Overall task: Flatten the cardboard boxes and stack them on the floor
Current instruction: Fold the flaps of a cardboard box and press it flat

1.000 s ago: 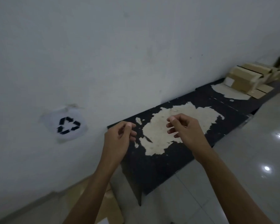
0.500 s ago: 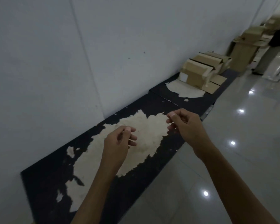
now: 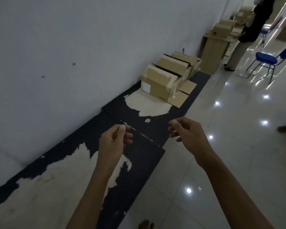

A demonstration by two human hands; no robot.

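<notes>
Both hands, left hand [image 3: 113, 142] and right hand [image 3: 188, 133], hover empty with fingers loosely curled above the dark mat [image 3: 149, 129], well short of the cardboard boxes [image 3: 162, 80].

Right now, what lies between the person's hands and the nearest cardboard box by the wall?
In the head view, only the worn black mat with pale torn patches lies between the left hand, right hand and the cardboard box. Nothing stands on that stretch.

- Glossy white tiled floor [image 3: 238, 146], lamp glints across it.
- Dark worn mats [image 3: 149, 129] along the wall.
- Cardboard boxes [image 3: 165, 80] on the far mat.
- Blue chair [image 3: 269, 61] beyond.
</notes>
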